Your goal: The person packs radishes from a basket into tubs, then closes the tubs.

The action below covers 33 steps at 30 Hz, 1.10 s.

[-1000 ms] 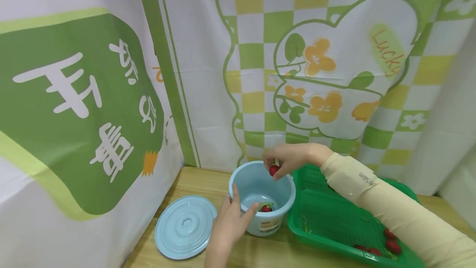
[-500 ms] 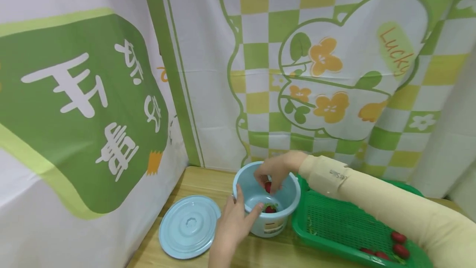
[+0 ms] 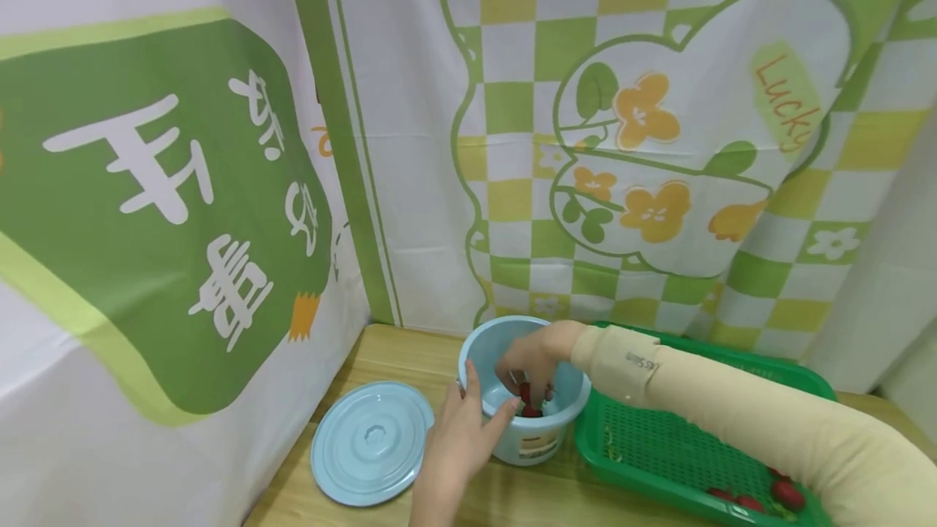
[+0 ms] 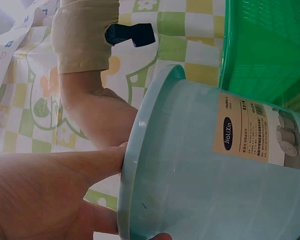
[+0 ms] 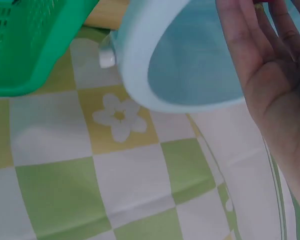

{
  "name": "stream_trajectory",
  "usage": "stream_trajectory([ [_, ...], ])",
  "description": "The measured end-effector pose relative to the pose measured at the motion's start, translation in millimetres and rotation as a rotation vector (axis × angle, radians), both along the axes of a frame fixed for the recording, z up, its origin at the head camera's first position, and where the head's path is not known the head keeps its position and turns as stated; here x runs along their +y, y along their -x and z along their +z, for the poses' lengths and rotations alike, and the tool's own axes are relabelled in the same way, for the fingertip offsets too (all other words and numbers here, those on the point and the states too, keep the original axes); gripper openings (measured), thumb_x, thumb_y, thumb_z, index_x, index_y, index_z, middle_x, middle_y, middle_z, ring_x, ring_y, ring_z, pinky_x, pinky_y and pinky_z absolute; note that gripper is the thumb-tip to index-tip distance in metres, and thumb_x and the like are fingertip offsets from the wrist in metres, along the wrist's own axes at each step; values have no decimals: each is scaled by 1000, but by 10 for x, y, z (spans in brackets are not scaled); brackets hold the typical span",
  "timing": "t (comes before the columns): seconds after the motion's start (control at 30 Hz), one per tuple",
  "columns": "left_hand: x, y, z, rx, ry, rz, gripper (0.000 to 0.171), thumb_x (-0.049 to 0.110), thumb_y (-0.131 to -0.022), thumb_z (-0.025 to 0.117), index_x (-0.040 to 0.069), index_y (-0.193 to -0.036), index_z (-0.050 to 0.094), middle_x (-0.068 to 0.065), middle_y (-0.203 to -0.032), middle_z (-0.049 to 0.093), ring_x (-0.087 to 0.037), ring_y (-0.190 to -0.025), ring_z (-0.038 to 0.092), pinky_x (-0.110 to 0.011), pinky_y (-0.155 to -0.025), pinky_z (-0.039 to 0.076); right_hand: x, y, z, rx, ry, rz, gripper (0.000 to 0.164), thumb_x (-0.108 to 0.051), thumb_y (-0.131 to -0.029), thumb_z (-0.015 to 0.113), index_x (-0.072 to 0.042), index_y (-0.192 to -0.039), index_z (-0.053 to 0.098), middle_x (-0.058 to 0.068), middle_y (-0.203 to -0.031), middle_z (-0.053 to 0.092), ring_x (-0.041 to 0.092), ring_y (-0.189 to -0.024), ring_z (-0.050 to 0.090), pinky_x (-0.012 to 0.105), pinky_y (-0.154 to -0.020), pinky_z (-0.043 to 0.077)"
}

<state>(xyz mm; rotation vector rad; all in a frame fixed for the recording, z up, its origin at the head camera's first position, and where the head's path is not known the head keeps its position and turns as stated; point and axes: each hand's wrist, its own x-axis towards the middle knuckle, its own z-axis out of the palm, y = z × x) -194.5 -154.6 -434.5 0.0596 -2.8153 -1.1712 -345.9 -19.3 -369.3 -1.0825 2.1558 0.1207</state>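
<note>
My left hand (image 3: 457,433) grips the near-left rim of a light blue plastic bucket (image 3: 485,354), which stands upright. In the left wrist view, fingers lie on both sides of the rim beside the bucket's label (image 4: 260,131). Deep inside the bucket, my right hand (image 3: 533,360) pinches a red strawberry (image 3: 525,391). Another strawberry (image 3: 531,411) lies just below it on the bucket's bottom, partly hidden by the near rim. Only a sliver of red shows at the right hand's fingertips in the right wrist view.
Right of the bucket stands a green mesh basket (image 3: 651,442) with several strawberries (image 3: 787,495) at its near right end. My right forearm crosses above it. A light blue lid (image 3: 373,444) lies left on the wooden table (image 3: 556,498). Patterned cloth (image 3: 505,112) hangs behind and at left.
My right hand has moved down from above the bucket's rim into it, carrying the strawberry toward the bottom. The left hand keeps its grip on the rim. The view has shifted slightly.
</note>
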Motion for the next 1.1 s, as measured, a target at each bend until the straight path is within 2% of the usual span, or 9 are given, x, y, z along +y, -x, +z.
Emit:
stream_trajectory([
  [0.13, -8, 3, -5, 5, 6, 0, 96, 60, -102, 62, -5, -164, 28, -38, -145, 48, -52, -128, 56, -67, -91, 54, -36, -36, -77, 20, -25, -17, 26, -13, -91, 85, -23, -98, 62, -6, -87, 68, 15, -77, 72, 30, -72, 60],
  [0.33, -10, 0, -13, -12, -8, 0, 97, 61, -101, 61, -4, -164, 28, -36, -142, 50, -50, -126, 57, -65, -88, 54, -82, -82, -232, -49, -78, -105, 26, -2, -93, 79, -20, -101, 63, -1, -87, 70, 20, -80, 75, 39, -74, 65],
  [0.47, -7, -8, -14, -20, -28, 3, 96, 60, -101, 62, -4, -164, 28, -36, -144, 49, -51, -130, 55, -67, -92, 52, -100, -104, -303, -56, -107, -90, 25, 1, -94, 76, -20, -100, 63, -1, -87, 70, 18, -79, 74, 39, -75, 65],
  [0.67, -9, 12, 11, -9, -21, 5, 96, 61, -102, 61, -4, -165, 27, -36, -148, 47, -50, -132, 54, -67, -93, 52, -118, -89, -257, -17, -116, -67, 22, -3, -96, 75, -22, -98, 63, -1, -83, 72, 16, -78, 73, 39, -78, 64],
  [0.97, 5, 15, 35, -17, -14, 1, 96, 60, -102, 62, -4, -165, 27, -35, -143, 50, -47, -125, 58, -62, -85, 55, -111, -39, -176, 37, -137, -47, 22, -16, -95, 81, -28, -110, 69, -4, -88, 70, 13, -83, 72, 37, -82, 62],
  [1.1, -11, -4, 28, -22, -9, -4, 97, 62, -102, 60, -4, -165, 26, -36, -144, 49, -49, -126, 57, -62, -85, 55, -106, -39, -174, 38, -135, -21, 17, -22, -98, 78, -29, -110, 69, -3, -89, 71, 14, -81, 72, 37, -80, 62],
])
